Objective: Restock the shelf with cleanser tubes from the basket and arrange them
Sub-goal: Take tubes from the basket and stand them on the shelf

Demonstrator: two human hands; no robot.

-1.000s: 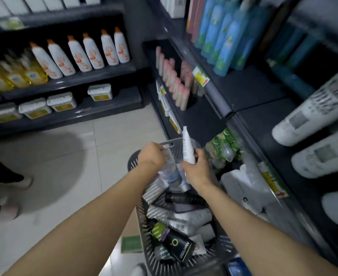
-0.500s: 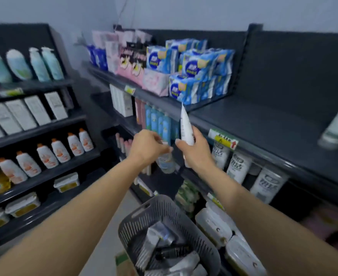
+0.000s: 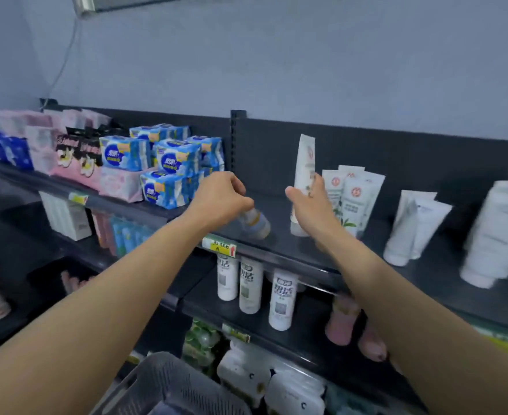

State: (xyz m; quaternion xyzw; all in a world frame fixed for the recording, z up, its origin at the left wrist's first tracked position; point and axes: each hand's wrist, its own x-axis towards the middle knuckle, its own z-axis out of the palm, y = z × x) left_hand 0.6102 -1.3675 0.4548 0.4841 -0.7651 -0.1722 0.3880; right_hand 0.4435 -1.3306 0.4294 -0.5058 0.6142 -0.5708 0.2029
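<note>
My right hand (image 3: pixel 309 205) grips a tall white cleanser tube (image 3: pixel 304 169), held upright with its cap on the dark top shelf (image 3: pixel 282 238). Just right of it stand three white tubes with red logos (image 3: pixel 353 199). My left hand (image 3: pixel 219 199) is closed around a small pale tube with a yellow band (image 3: pixel 255 223), tilted cap-down just above the shelf. The grey basket (image 3: pixel 168 384) sits at the bottom edge, its contents mostly out of view.
Blue and pink packs (image 3: pixel 162 169) fill the top shelf to the left. More white tubes (image 3: pixel 414 226) stand further right. White bottles (image 3: pixel 252 283) line the shelf below. A yellow price tag (image 3: pixel 219 245) hangs on the shelf edge.
Both hands have risen from the basket to the top shelf, each carrying its tube. The view has swung up from the floor to the shelf.
</note>
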